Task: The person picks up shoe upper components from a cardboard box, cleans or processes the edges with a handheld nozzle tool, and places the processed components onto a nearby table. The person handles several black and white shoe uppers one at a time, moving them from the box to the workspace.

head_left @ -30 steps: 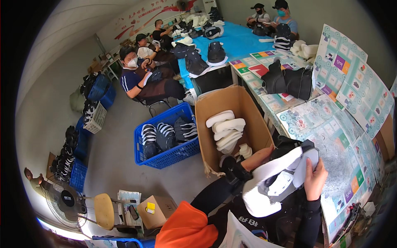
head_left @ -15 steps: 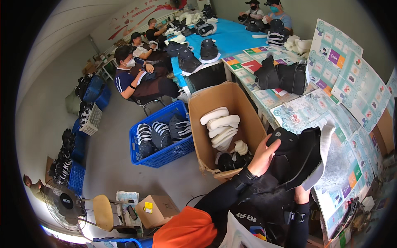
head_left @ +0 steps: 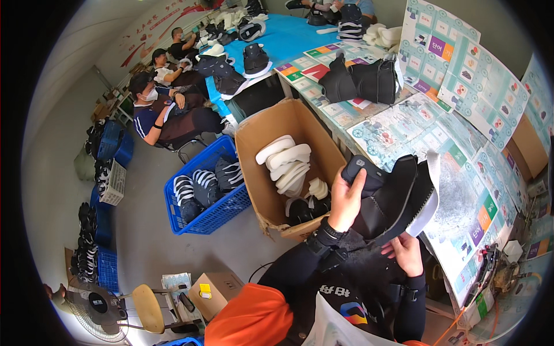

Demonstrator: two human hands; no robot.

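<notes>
My left hand (head_left: 346,199) grips a black shoe upper (head_left: 384,210) by its rounded padded end, thumb lying on top. The upper is tilted over my lap, and a white piece (head_left: 430,196) with a stitched edge runs along its right side. My right hand (head_left: 407,255) is at the upper's lower edge, fingers bent against it; part of the fingertips is hidden there. Just left of the hands stands an open cardboard box (head_left: 254,199) holding white foot-shaped forms (head_left: 288,158) and some dark shoe pieces.
A blue basket (head_left: 213,216) holds black-and-white shoes beside the box. On the paper-covered bench (head_left: 415,124) at right lie black uppers (head_left: 363,81). Co-workers (head_left: 164,109) sit along a blue table (head_left: 294,43). A fan (head_left: 95,303) and small carton (head_left: 222,291) stand at lower left.
My view has swung right, so the surroundings sit farther left. The shoe upper has turned slightly in my left hand. My right hand, mostly hidden before, now shows at its lower edge.
</notes>
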